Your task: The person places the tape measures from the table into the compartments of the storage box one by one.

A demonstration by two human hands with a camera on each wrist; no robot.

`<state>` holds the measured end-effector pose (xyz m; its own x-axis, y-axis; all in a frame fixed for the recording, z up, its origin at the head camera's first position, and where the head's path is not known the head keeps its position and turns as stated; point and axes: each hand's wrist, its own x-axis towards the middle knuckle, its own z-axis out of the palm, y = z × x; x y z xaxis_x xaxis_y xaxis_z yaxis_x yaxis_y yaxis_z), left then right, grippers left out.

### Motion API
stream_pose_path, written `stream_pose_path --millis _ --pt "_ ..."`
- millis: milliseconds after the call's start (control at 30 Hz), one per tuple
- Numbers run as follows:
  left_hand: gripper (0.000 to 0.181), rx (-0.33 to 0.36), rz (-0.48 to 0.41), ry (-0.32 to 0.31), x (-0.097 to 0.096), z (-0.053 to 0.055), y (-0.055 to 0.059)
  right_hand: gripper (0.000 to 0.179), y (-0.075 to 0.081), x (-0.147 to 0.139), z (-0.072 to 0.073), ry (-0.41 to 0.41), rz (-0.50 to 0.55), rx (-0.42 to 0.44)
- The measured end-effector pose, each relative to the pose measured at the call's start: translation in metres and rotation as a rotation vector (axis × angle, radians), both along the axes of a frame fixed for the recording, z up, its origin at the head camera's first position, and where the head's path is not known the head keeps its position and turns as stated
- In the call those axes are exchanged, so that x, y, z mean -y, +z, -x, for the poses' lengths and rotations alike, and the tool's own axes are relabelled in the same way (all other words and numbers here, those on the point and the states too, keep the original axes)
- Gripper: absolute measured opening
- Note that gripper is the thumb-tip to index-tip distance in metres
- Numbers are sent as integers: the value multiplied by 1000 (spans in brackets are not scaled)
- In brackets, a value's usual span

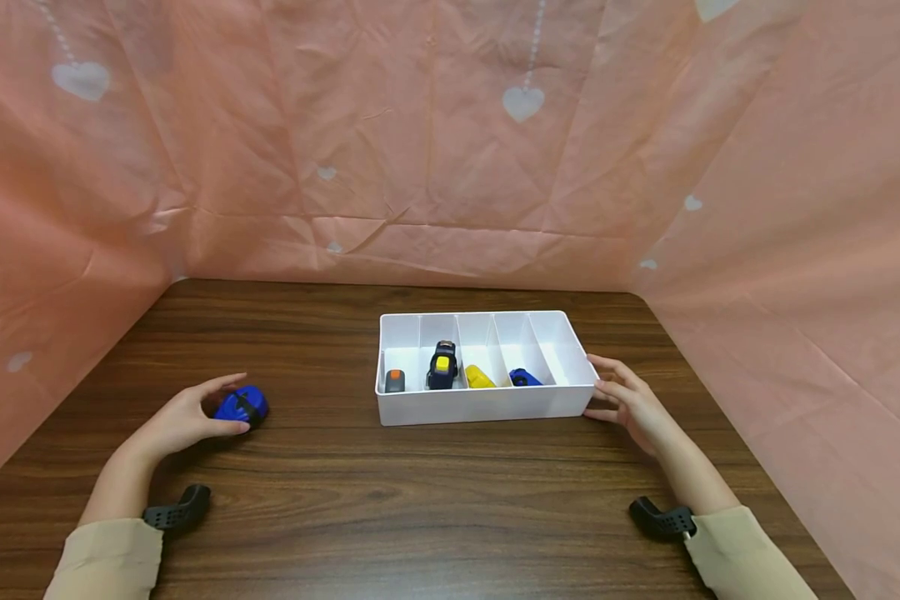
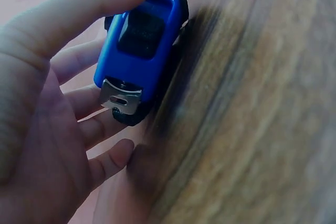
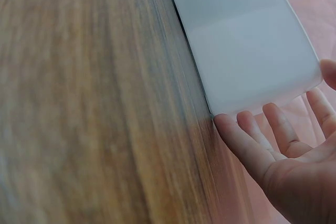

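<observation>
On the left side of the table, my left hand [image 1: 185, 419] has its thumb and fingers around a blue tape measure [image 1: 243, 406] with black trim. The left wrist view shows the thumb on the tape measure [image 2: 137, 51] and its metal end hook. At the right end of a white divided box [image 1: 480, 407], my right hand [image 1: 633, 402] rests its fingertips against the end wall. In the right wrist view those fingers are spread and fairly straight along the box [image 3: 257, 51].
Inside the box, in separate compartments, lie a grey-and-orange item [image 1: 395, 382], a black-and-yellow tape measure [image 1: 442, 367], a yellow item [image 1: 479, 377] and a blue item [image 1: 525, 378], partly hidden by the front wall. Pink curtains [image 1: 420, 167] enclose the wooden table [image 1: 390, 517].
</observation>
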<state>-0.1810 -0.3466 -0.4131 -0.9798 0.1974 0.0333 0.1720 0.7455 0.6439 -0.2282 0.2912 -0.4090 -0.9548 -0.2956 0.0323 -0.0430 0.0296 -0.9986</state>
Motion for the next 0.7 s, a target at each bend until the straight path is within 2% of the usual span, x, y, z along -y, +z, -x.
stream_pose_path --millis 700 --pt "72 -13 7 -3 0 1 -2 43 1 0 -1 4 -9 -6"
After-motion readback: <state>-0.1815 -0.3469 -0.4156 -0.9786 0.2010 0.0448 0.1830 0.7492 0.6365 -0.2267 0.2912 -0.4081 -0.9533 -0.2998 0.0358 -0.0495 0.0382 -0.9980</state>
